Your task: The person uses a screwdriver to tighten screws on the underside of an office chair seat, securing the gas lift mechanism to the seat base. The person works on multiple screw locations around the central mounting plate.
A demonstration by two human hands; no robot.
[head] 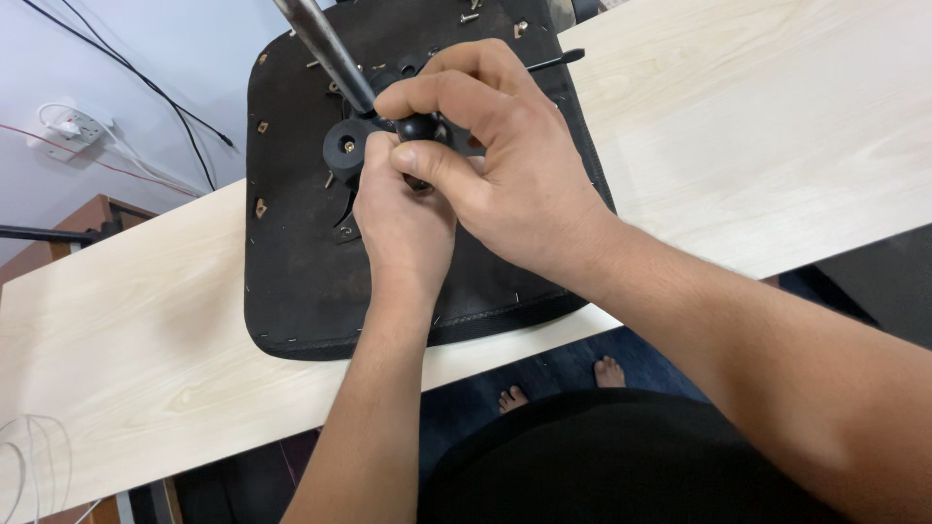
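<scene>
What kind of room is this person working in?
Probably a home room or small workshop, not a factory. An upturned black chair seat lies on a pale wooden tabletop, a wall socket holds white cables, and the person's bare feet show below.

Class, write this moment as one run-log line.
left hand: on black knob | right hand: gripping knob | under: upturned seat | on: table

No packages, no labels, no signs, no screens anywhere here.
</scene>
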